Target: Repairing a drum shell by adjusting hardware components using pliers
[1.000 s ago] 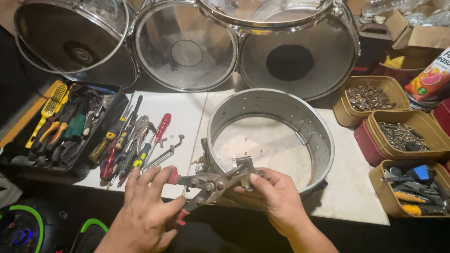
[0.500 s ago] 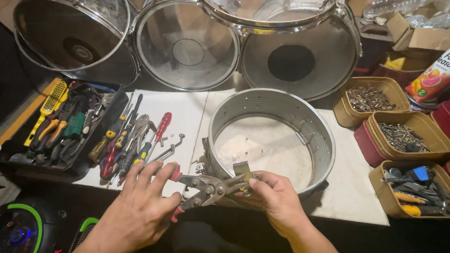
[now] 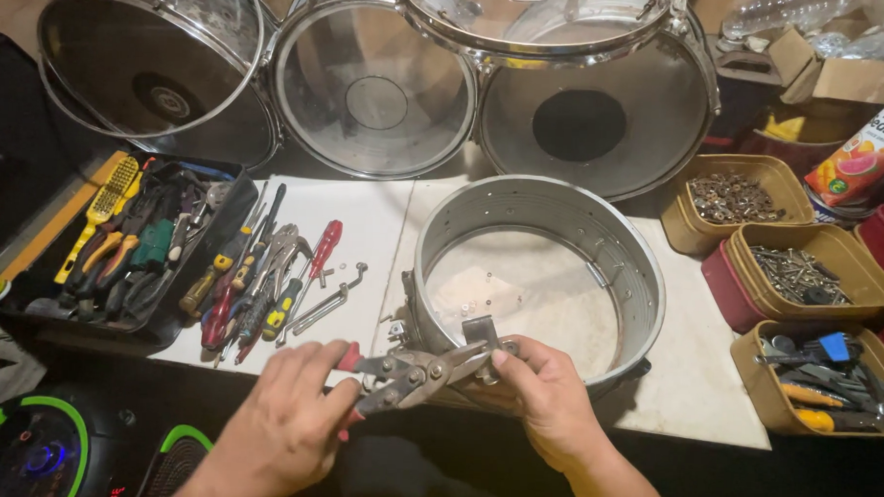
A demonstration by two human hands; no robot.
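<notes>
My left hand (image 3: 284, 421) grips the red handles of a pair of metal snips (image 3: 413, 370), held level in front of me. The jaws of the snips meet a small grey metal piece (image 3: 480, 335) that my right hand (image 3: 544, 399) pinches between thumb and fingers. Both hands hover at the near rim of a bare silver drum shell (image 3: 599, 246), which lies open side up on a white sheet (image 3: 364, 226). A few small screws lie inside the shell.
Screwdrivers and pliers (image 3: 265, 272) lie loose on the sheet, left of the shell. A black tray of tools (image 3: 134, 238) sits further left. Three drums (image 3: 374, 84) lean at the back. Brown boxes of screws (image 3: 733, 200) and tools (image 3: 829, 375) stand at right, beside a juice carton (image 3: 867, 151).
The snips and both hands have stayed at the shell's near rim; the jaws have shifted slightly on the metal piece, and my right hand has turned a little.
</notes>
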